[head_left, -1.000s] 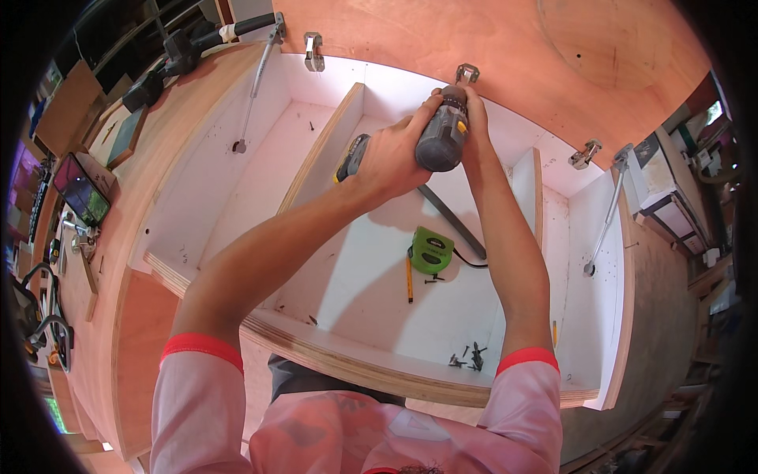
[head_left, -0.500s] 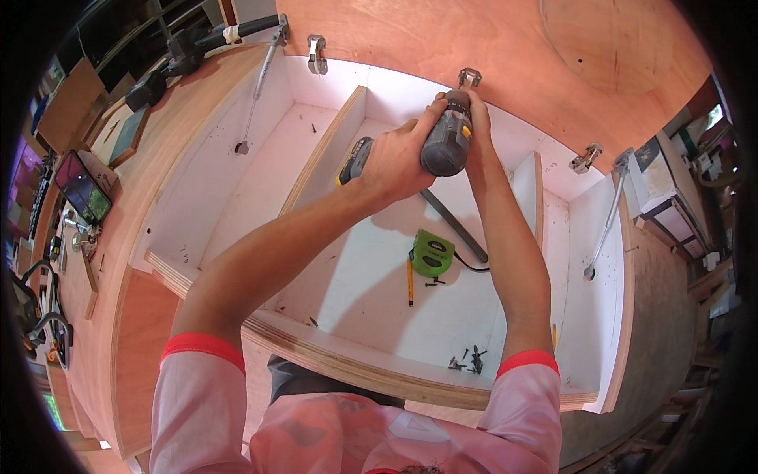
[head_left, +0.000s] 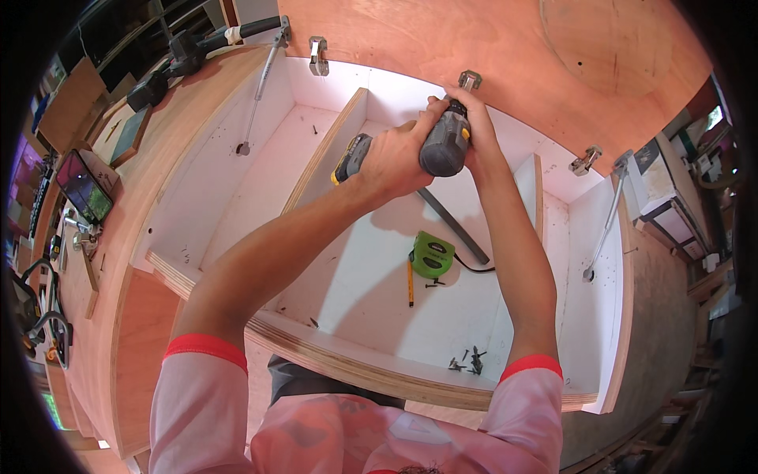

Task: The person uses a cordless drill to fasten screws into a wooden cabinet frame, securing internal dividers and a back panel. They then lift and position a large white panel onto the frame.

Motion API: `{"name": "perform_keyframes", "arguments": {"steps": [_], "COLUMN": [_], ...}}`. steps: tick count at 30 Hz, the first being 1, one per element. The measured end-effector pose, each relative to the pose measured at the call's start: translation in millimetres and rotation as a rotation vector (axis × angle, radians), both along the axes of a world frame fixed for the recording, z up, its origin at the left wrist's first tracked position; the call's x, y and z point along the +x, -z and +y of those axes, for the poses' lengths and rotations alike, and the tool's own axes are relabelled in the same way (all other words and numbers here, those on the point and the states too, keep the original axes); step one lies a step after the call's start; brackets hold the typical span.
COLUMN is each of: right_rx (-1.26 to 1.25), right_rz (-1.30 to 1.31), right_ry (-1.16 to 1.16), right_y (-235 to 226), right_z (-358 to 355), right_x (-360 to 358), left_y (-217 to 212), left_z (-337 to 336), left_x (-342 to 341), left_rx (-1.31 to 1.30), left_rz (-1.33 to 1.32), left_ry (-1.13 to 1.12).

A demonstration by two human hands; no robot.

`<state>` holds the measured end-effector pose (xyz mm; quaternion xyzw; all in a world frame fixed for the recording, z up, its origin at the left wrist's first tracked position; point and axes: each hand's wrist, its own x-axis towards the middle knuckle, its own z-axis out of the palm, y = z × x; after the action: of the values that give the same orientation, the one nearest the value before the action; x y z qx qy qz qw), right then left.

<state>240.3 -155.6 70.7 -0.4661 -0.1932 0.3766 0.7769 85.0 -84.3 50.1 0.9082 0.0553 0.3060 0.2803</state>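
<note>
My left hand [head_left: 395, 160] is wrapped round the handle of a dark grey cordless drill [head_left: 444, 150] with yellow accents, its battery sticking out to the left. The drill's front end points away from me, toward a metal hinge [head_left: 470, 80] at the cabinet's back edge. My right hand [head_left: 480, 126] is closed at the drill's front end, its fingertips bunched by the chuck; what they pinch is hidden. Below the drill, a dark rod [head_left: 454, 225] lies on the cabinet floor by a green tape measure [head_left: 433, 254] and a yellow pencil [head_left: 410, 283].
The open white cabinet [head_left: 371, 332] has plywood edges and dividers. Its wooden lid [head_left: 505, 39] stands raised behind, with a gas strut [head_left: 259, 95] at left and another strut [head_left: 606, 217] at right. Loose screws [head_left: 476, 360] lie near the front. A phone [head_left: 83, 188] leans on the left bench.
My right hand's fingers have shifted across the drill's front end, covering more of the chuck. The drill has tilted slightly, and its battery sits a little further left.
</note>
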Motion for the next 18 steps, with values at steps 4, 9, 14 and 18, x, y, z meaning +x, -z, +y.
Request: {"name": "perform_keyframes", "arguments": {"steps": [4, 9, 14, 18], "right_rx": [-0.007, -0.003, -0.011, -0.022], "right_rz": [-0.058, -0.073, -0.061, -0.111], "right_ry": [-0.070, -0.103, -0.072, -0.088], "right_y": [1, 5, 4, 5], "right_z": [-5, -5, -4, -4], "right_x": [6, 15, 16, 18], "left_y": [3, 4, 4, 4], "left_z": [0, -1, -3, -1], "left_x": [1, 4, 7, 6], "left_rx": [0.044, 0.045, 0.076, 0.103], "left_rz": [-0.026, 0.004, 0.018, 0.066], "left_ry": [-0.008, -0.023, -0.029, -0.059]}}
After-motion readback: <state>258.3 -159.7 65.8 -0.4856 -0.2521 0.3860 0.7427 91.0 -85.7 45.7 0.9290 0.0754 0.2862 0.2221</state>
